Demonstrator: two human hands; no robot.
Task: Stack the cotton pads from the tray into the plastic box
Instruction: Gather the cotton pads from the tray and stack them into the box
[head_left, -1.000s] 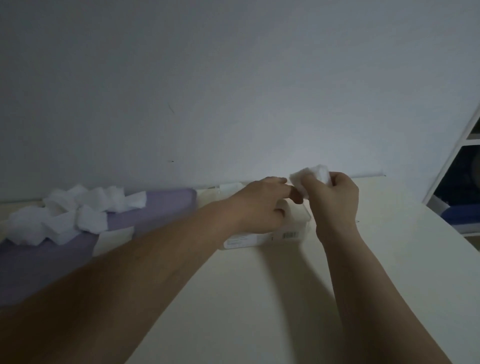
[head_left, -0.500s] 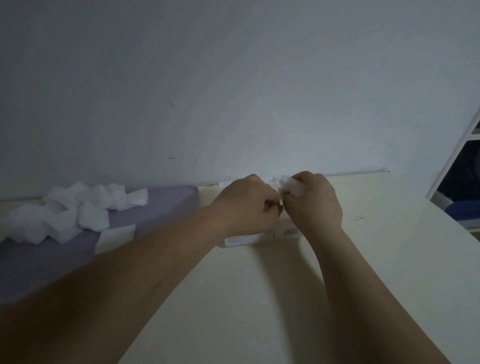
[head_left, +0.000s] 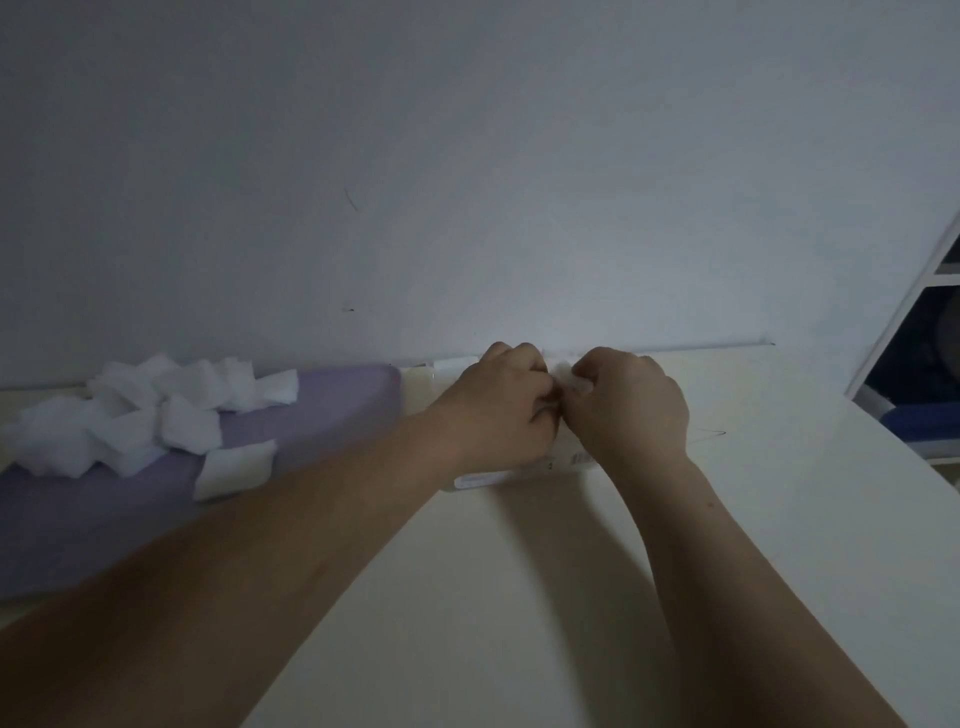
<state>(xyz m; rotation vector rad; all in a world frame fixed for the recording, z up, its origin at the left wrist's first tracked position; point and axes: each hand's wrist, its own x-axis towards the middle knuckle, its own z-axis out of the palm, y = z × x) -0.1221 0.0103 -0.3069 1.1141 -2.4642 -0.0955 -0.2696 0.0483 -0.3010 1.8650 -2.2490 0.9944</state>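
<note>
A clear plastic box (head_left: 511, 474) with a label on its front wall stands against the wall at the table's middle, mostly hidden behind my hands. My left hand (head_left: 501, 410) and my right hand (head_left: 631, 408) meet knuckle to knuckle over the box, both with curled fingers pinching a white cotton pad (head_left: 569, 376) between them. A purple tray (head_left: 322, 415) lies to the left, with a loose heap of several white cotton pads (head_left: 130, 415) on its far left part. One pad (head_left: 236, 467) lies alone on the tray's near side.
The cream table (head_left: 519, 597) ends at a grey wall (head_left: 467, 182) right behind the box. A white shelf unit (head_left: 904, 364) with dark contents stands past the table's right edge.
Both hands have come down and slightly left with the cotton pad, from above the box's right end to low over the box. The pad is now mostly covered by my fingers.
</note>
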